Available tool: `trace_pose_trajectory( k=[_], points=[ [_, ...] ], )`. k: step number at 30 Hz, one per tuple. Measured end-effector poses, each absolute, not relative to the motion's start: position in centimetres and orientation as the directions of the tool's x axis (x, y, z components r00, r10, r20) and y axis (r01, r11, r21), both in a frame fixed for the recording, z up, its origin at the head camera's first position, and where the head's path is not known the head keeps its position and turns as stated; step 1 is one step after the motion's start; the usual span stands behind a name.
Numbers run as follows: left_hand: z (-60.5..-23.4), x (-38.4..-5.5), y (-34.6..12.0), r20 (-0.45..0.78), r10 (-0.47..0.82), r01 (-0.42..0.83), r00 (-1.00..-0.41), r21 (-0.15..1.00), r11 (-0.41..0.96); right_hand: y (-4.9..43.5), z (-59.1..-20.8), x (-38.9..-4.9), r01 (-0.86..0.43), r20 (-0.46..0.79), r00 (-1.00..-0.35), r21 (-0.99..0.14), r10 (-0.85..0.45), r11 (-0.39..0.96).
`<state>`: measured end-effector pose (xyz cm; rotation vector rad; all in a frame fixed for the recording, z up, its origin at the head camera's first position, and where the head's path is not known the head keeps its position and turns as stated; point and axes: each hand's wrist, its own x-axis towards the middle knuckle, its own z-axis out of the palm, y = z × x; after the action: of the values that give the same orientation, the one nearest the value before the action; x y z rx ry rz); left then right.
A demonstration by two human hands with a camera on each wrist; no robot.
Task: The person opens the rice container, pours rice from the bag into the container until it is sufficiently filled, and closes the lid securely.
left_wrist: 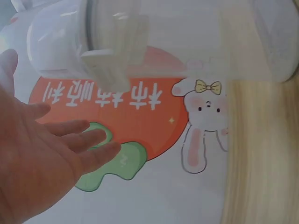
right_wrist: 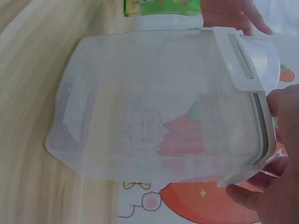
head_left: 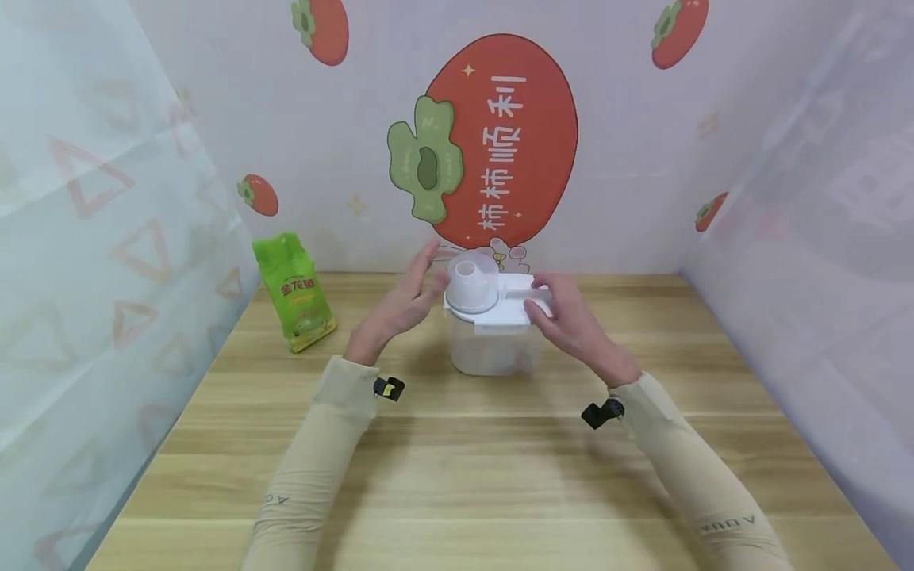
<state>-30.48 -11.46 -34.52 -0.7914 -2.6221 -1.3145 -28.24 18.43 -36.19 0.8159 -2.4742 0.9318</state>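
Note:
A clear plastic storage container (head_left: pixel 493 353) with a white lid (head_left: pixel 503 312) stands upright on the table. A clear domed cap (head_left: pixel 472 284) sits on the lid's left part. My right hand (head_left: pixel 571 321) grips the lid at its right end, thumb toward the front and fingers at the back, also seen in the right wrist view, where the container's wall (right_wrist: pixel 154 102) looks see-through. To the left of the cap, my left hand (head_left: pixel 408 305) is held with fingers extended; in the left wrist view the palm (left_wrist: pixel 37 163) shows, apart from the container.
A green bag (head_left: pixel 294 293) with printed lettering stands upright at the table's back left. Behind the wooden table (head_left: pixel 457 484) hangs a white backdrop (head_left: pixel 628 174) with persimmon pictures, and pale sheets (head_left: pixel 93 238) stand at both sides.

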Motion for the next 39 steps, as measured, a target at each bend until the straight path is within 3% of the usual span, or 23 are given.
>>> trace_pose_trajectory(
  k=[8,17,21,28,39],
  points=[
    [-36.2,-31.1,-10.5,0.355,0.433,0.528,-0.829,0.752,0.394,17.7,-37.1,-29.5,-0.652,0.590,-0.735,-0.475,-0.336,0.591],
    [-38.1,-31.2,-9.1,0.320,0.401,0.452,-0.858,0.842,0.296,17.3,-37.8,-29.8,-0.621,0.605,-0.755,-0.534,-0.253,0.574],
    [-38.4,-31.0,-8.8,0.299,0.365,0.425,-0.882,0.839,0.339,17.3,-37.8,-29.7,-0.622,0.628,-0.750,-0.561,-0.209,0.546],
    [-38.4,-30.7,-8.9,0.291,0.343,0.414,-0.893,0.831,0.371,17.4,-37.9,-28.9,-0.548,0.596,-0.801,-0.690,-0.058,0.473],
    [-38.3,-30.5,-9.4,0.286,0.340,0.396,-0.896,0.860,0.320,16.9,-37.7,-26.9,-0.557,0.586,-0.807,-0.718,-0.068,0.418]
  ],
)
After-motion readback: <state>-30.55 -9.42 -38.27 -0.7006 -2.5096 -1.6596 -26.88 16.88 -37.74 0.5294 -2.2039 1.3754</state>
